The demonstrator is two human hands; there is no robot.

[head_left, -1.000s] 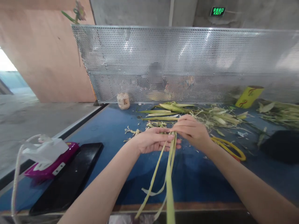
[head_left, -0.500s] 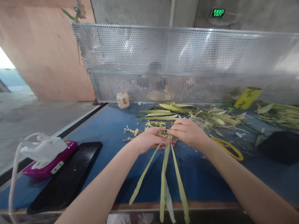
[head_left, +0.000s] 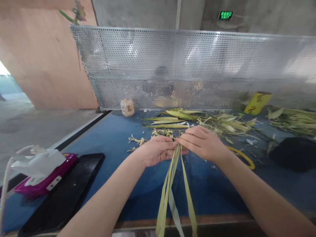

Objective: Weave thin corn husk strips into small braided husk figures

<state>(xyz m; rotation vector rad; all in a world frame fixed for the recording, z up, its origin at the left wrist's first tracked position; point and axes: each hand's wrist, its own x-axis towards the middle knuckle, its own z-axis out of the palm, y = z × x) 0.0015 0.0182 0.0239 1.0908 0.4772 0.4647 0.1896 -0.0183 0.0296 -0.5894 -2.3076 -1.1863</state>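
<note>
Several pale green leaf strips (head_left: 170,184), like corn husk, hang from between my hands over the table's front edge. My left hand (head_left: 158,149) is closed on their upper ends, thumb on top and fingers beneath. My right hand (head_left: 201,141) pinches the strips at the same spot, its fingertips touching the left thumb. The gripped ends are mostly hidden by my fingers. Just behind my hands lie small braided husk pieces (head_left: 163,132), and another knotted piece (head_left: 138,140) sits to the left.
Long husk leaves (head_left: 177,115) and shredded strips (head_left: 229,123) lie at the back. A yellow can (head_left: 258,103), yellow ring (head_left: 242,157) and black object (head_left: 293,154) stand right. At left are a black tray (head_left: 64,191) and a purple power strip (head_left: 46,181). A perforated metal screen (head_left: 138,65) borders the table.
The leftmost strip has swung right and now hangs beside the middle ones. Both hands stay together at the strips' upper ends. The view has shifted slightly.
</note>
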